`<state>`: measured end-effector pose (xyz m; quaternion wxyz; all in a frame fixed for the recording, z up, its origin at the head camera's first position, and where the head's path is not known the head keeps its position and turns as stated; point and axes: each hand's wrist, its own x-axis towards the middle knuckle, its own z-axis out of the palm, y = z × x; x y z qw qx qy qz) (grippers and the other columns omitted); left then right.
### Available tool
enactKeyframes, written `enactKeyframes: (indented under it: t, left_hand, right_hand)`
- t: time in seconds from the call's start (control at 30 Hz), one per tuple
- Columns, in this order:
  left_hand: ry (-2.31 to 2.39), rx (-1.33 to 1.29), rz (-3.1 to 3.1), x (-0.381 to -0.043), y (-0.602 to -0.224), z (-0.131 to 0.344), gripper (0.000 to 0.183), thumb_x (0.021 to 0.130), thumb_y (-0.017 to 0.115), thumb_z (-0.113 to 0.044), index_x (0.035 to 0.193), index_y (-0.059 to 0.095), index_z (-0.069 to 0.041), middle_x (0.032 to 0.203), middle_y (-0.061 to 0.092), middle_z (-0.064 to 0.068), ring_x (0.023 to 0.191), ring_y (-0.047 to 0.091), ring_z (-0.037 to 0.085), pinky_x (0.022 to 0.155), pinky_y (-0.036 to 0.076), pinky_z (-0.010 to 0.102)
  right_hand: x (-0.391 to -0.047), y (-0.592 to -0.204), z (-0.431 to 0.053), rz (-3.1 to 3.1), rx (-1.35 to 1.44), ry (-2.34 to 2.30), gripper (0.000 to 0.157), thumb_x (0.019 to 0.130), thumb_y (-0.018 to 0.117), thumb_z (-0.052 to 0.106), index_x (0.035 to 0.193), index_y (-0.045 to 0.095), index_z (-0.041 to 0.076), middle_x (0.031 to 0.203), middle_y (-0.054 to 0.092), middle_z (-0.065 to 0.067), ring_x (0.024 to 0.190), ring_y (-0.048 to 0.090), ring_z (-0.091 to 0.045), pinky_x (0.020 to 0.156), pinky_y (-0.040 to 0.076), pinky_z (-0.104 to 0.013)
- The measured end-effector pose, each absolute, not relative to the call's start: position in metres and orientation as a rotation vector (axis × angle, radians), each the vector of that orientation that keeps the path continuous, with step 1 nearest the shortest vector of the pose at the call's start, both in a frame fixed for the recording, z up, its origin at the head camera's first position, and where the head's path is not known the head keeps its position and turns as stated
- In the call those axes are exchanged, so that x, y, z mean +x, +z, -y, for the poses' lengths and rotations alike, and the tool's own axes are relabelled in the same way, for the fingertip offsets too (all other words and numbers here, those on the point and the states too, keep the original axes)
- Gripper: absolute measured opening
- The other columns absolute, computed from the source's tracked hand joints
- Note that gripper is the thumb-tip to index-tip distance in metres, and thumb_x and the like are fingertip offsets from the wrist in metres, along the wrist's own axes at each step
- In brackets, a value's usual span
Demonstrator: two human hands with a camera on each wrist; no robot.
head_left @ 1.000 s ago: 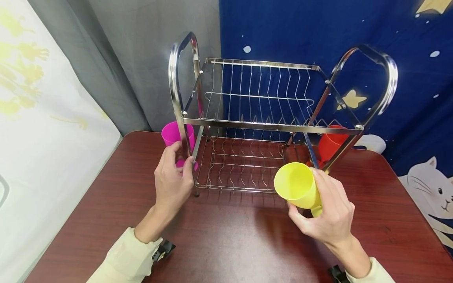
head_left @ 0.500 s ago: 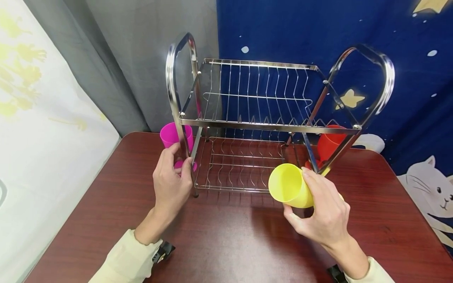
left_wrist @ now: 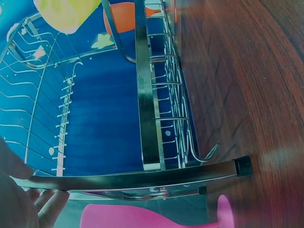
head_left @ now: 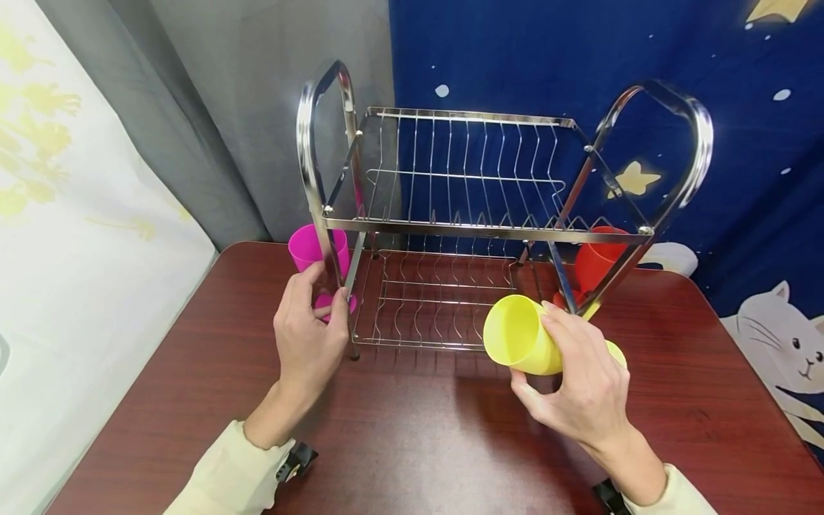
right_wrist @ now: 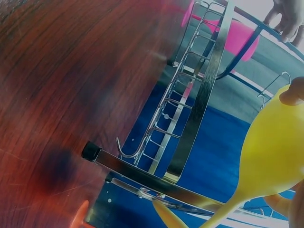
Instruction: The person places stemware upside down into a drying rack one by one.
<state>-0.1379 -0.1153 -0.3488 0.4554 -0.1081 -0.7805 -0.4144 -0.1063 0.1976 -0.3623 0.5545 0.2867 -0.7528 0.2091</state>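
The left hand (head_left: 309, 325) is gripping the front left leg (head_left: 330, 247) of a metal dish rack (head_left: 483, 231), its fingers curling round the tube; the right hand (head_left: 582, 386) is grasping a yellow cup (head_left: 523, 336), thumb below and fingers above the bowl. The cup is lying tilted in the right fingers, its mouth pointing toward the left hand and its foot (head_left: 616, 354) showing past the fingers on the opposite side; it is hanging above the surface (head_left: 412, 443), in front of the rack's lower tier. The step in hand, as judged here, is carrying the cup at the rack's front while the left fingers are steadying the frame; any next move would be calling for a firm hold on the bowl and for care to clear the nearby wires and the right front leg. Of the containers, the yellow cup is showing only its smooth inner wall. A pink cup (head_left: 306, 247) is standing upright just beyond the left fingers, and a red cup (head_left: 592, 265) is standing beyond the right fingers, partly hidden by the rack; the depths of both are not showing clearly.
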Motion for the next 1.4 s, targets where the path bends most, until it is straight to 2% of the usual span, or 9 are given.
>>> enactKeyframes:
  t: [0.17,0.23,0.4,0.47,0.6,0.67,0.83,1.17,1.4]
  left_hand:
    - [-1.082,-0.257,1.886,-0.136,-0.348,0.115,0.045,0.079,0.069,0.005,0.123,0.059,0.002,0.098,0.064,0.015,0.083,0.065,0.016,0.064,0.056,0.017]
    - [-1.092,-0.264,1.857,-0.136,-0.348,0.114,0.045,0.079,0.069,0.005,0.123,0.059,0.002,0.098,0.064,0.016,0.083,0.066,0.017,0.066,0.056,0.017]
    - [-1.082,-0.299,1.762,-0.134,-0.346,0.112,0.042,0.080,0.068,0.004,0.121,0.059,0.004,0.098,0.061,0.019,0.086,0.063,0.025,0.074,0.053,0.014]
    - [-1.063,-0.310,1.738,-0.134,-0.346,0.112,0.041,0.080,0.067,0.003,0.120,0.059,0.005,0.097,0.061,0.020,0.086,0.062,0.026,0.075,0.052,0.015]
    - [-1.030,-0.331,1.716,-0.132,-0.345,0.109,0.037,0.080,0.066,0.000,0.116,0.060,0.006,0.095,0.061,0.020,0.086,0.061,0.025,0.075,0.051,0.017]
    - [-1.012,-0.345,1.707,-0.132,-0.345,0.107,0.034,0.081,0.065,-0.001,0.114,0.061,0.006,0.094,0.062,0.020,0.084,0.060,0.026,0.075,0.049,0.018]
    - [-0.954,-0.402,1.698,-0.131,-0.344,0.104,0.031,0.080,0.063,-0.005,0.109,0.064,0.006,0.091,0.063,0.019,0.080,0.059,0.029,0.072,0.048,0.021]
    - [-0.899,-0.521,1.765,-0.129,-0.345,0.104,0.030,0.084,0.059,-0.012,0.108,0.064,0.006,0.096,0.065,0.017,0.085,0.060,0.026,0.065,0.050,0.030]
    - [-0.872,-0.586,1.788,-0.131,-0.347,0.102,0.034,0.083,0.058,-0.014,0.110,0.064,0.006,0.097,0.066,0.016,0.083,0.059,0.025,0.066,0.046,0.032]
  right_hand:
    - [-0.107,-0.362,-0.197,1.785,0.689,0.464,0.053,0.075,0.062,0.039,0.106,0.066,-0.004,0.106,0.070,-0.018,0.085,0.064,-0.039,0.084,0.052,-0.037]
    - [-0.107,-0.362,-0.197,1.795,0.691,0.449,0.053,0.076,0.062,0.040,0.107,0.067,-0.003,0.107,0.070,-0.018,0.085,0.064,-0.039,0.085,0.052,-0.037]
    - [-0.107,-0.362,-0.196,1.811,0.712,0.421,0.053,0.077,0.062,0.040,0.110,0.067,-0.002,0.110,0.070,-0.018,0.088,0.064,-0.039,0.104,0.043,-0.025]
    - [-0.108,-0.362,-0.195,1.813,0.722,0.407,0.053,0.077,0.062,0.039,0.110,0.067,-0.002,0.111,0.069,-0.018,0.088,0.064,-0.039,0.105,0.042,-0.026]
    - [-0.108,-0.362,-0.193,1.811,0.742,0.382,0.052,0.077,0.061,0.038,0.110,0.068,-0.001,0.112,0.069,-0.019,0.089,0.065,-0.039,0.099,0.049,-0.033]
    - [-0.108,-0.363,-0.192,1.811,0.749,0.368,0.051,0.076,0.061,0.037,0.110,0.069,-0.001,0.112,0.069,-0.018,0.089,0.065,-0.039,0.088,0.053,-0.040]
    - [-0.109,-0.363,-0.190,1.828,0.755,0.340,0.050,0.077,0.060,0.036,0.111,0.069,0.000,0.113,0.069,-0.017,0.090,0.065,-0.038,0.072,0.052,-0.047]
    - [-0.109,-0.363,-0.185,1.847,0.781,0.307,0.048,0.077,0.059,0.032,0.112,0.070,0.002,0.116,0.069,-0.016,0.094,0.066,-0.036,0.073,0.053,-0.047]
    - [-0.108,-0.361,-0.180,1.852,0.815,0.285,0.046,0.077,0.058,0.028,0.114,0.070,0.002,0.116,0.068,-0.016,0.094,0.065,-0.037,0.075,0.054,-0.048]
